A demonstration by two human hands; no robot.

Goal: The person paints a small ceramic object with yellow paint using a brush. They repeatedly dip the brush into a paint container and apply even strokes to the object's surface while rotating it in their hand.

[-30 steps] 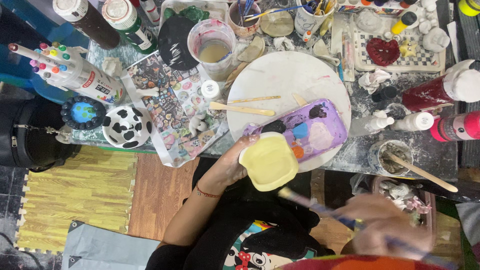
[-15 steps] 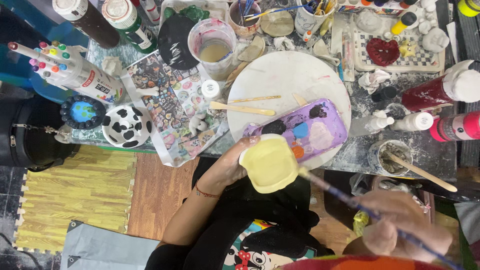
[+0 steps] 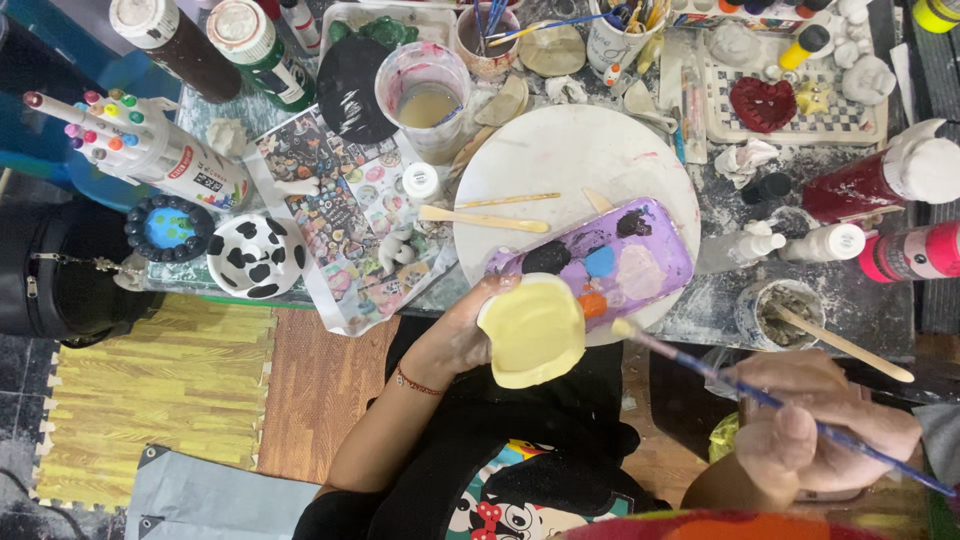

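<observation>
Left hand (image 3: 462, 330) curled around the edge of a pale yellow, heart-like clay dish (image 3: 532, 333), fingers closed on its left rim, holding it just off the near edge of the cluttered grey worktable (image 3: 720, 290) and above a dark lap. Right hand (image 3: 815, 435) closed in a pinch on a thin blue-handled paintbrush (image 3: 770, 398), low at the right of the view, with the brush slanting up and left so that its pale tip sits just beside the dish's right edge, near an orange dab on a purple rectangular paint-smeared palette (image 3: 625, 260). Palette lying tilted on a round white board (image 3: 570, 160), touching the dish's upper edge from behind, spotted with black, blue and pink paint. Two pale wooden sticks (image 3: 485, 217) resting on the board's left part. Further left, a small white bowl with black cow spots (image 3: 256, 257) and a round black-and-blue dotted dish (image 3: 167, 228), both near a printed sheet of small coloured pictures (image 3: 335, 200). Clear plastic cup of cloudy beige water (image 3: 425, 95) standing behind the board. At the right, a red paint bottle with a white cap (image 3: 880, 180) lying well apart from the hands, and a small grey pot with a wooden stick (image 3: 790, 315) just above the right hand. Thin red bracelet (image 3: 415, 382) around the left wrist.
</observation>
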